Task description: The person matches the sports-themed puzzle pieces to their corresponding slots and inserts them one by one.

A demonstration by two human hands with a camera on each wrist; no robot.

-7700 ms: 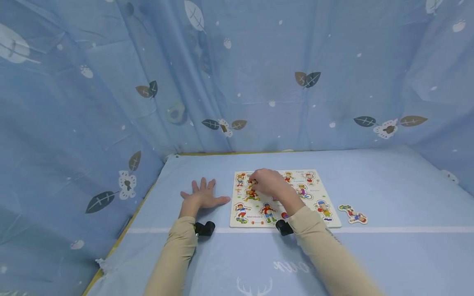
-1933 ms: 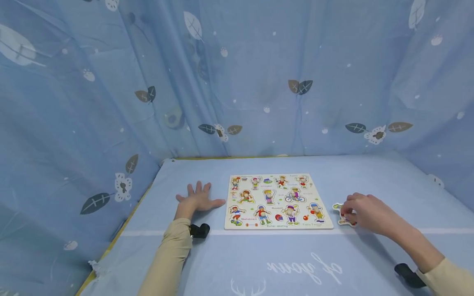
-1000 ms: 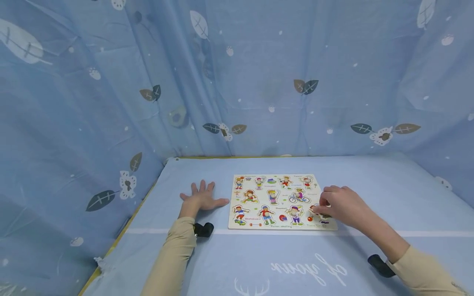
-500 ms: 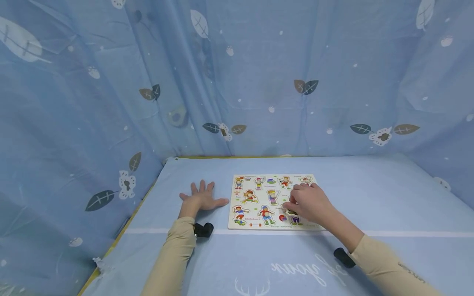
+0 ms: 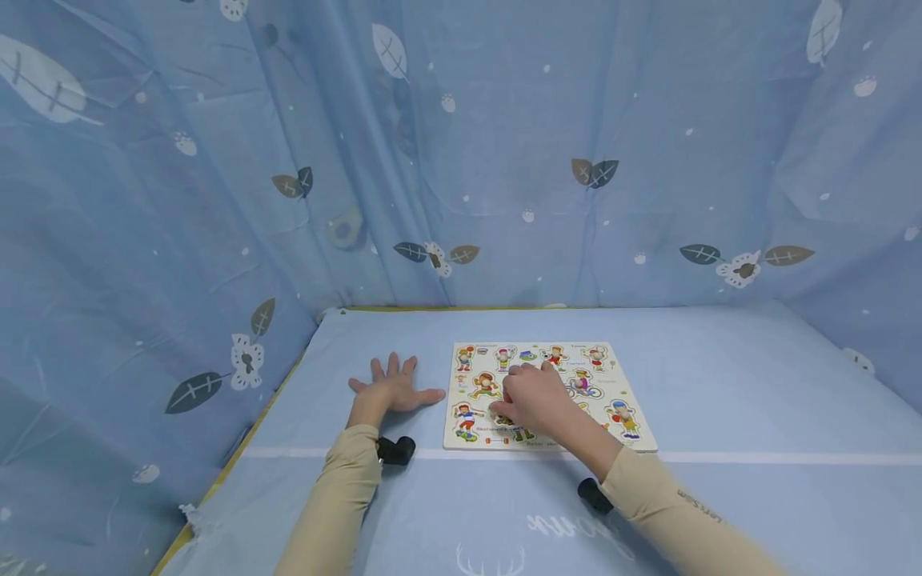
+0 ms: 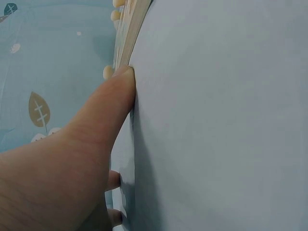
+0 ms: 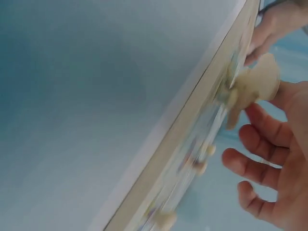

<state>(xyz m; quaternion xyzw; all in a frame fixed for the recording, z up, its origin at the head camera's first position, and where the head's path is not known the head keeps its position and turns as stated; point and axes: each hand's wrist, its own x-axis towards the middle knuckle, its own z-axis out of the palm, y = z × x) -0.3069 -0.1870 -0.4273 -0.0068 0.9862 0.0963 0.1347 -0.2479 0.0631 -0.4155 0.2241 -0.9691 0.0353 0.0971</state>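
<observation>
A white wooden knob puzzle board (image 5: 612,392), printed with children doing sports, lies on the table in the head view. Over its lower left-middle, my right hand (image 5: 536,396) pinches a wooden puzzle piece (image 7: 260,84); the right wrist view shows its pale, bare side, tilted above the board and blurred. The other fingers of that hand curl loosely. In the head view my left hand (image 5: 392,388) lies with fingers spread on the table, left of the board. In the left wrist view its thumb (image 6: 108,106) reaches the board's edge (image 6: 132,38).
Blue cloth (image 5: 756,384) with a white stripe covers the table. A patterned blue curtain (image 5: 504,160) hangs behind and on the left. Knobs (image 7: 199,167) stand up from the seated pieces. A black wrist camera (image 5: 396,450) sits at the left wrist.
The piece lay on the table right of the board at first. My right hand grasped it there, then carried it leftward across the board. My left hand has stayed in place.
</observation>
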